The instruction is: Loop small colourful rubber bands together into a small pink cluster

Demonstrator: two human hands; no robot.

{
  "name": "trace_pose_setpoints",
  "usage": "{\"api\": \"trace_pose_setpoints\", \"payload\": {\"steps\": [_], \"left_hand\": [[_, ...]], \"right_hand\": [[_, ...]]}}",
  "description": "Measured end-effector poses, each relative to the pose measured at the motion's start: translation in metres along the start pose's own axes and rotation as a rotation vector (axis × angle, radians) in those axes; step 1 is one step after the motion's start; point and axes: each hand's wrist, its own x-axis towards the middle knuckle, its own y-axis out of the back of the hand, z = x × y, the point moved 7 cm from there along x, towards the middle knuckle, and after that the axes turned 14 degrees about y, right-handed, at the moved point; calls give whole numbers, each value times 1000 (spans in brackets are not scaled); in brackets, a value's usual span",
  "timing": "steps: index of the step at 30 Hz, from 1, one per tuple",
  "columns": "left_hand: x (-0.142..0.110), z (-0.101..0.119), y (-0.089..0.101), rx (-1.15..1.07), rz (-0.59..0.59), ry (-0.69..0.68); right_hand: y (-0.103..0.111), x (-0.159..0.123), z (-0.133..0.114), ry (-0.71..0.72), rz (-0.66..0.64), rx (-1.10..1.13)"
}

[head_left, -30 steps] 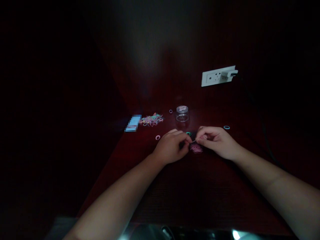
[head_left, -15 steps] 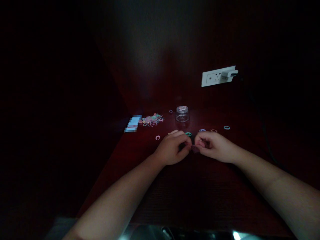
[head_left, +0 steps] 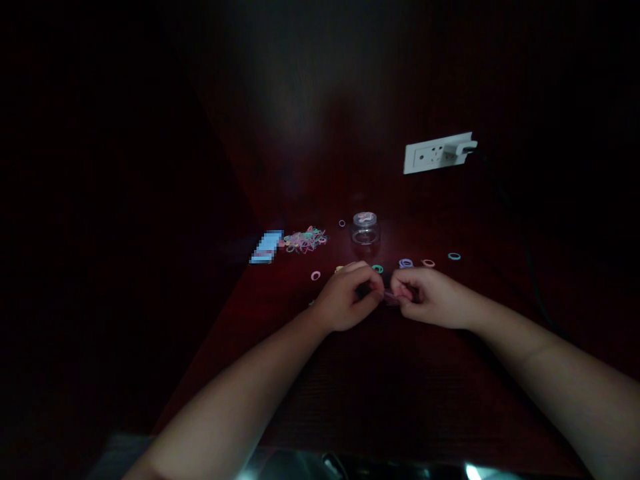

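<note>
My left hand [head_left: 350, 297] and my right hand [head_left: 433, 297] are close together over the table, thumb and fingers of each pinched. Between their fingertips is a small pinkish-purple hair tie [head_left: 391, 298], dim and blurred, partly hidden by the fingers. Just beyond the hands lie a green hair tie [head_left: 377, 269], purple hair ties [head_left: 406, 263], an orange-pink hair tie [head_left: 429, 263] and a blue hair tie [head_left: 454, 256]. A yellow one [head_left: 339, 269] shows partly behind my left hand, and a pink one [head_left: 315, 275] lies to its left.
A clear lidded jar [head_left: 365, 230] stands behind the hands. Left of it are a tangled pile of hair ties [head_left: 305, 240], a lone purple ring [head_left: 342, 223] and a pixelated bright rectangle [head_left: 267, 247]. A wall socket [head_left: 437, 153] holds a plug, its dark cable hanging at the right.
My right hand has shifted slightly down and right, widening the gap between the fingertips a little. More of the purple and orange-pink hair ties shows behind it. My left hand stays almost still.
</note>
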Motion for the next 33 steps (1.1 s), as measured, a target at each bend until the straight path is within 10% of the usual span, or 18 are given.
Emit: {"api": "trace_pose_setpoints", "payload": {"steps": [33], "left_hand": [[3, -16, -2, 189, -3, 95]], "right_hand": [[15, -5, 16, -4, 60, -119]]}}
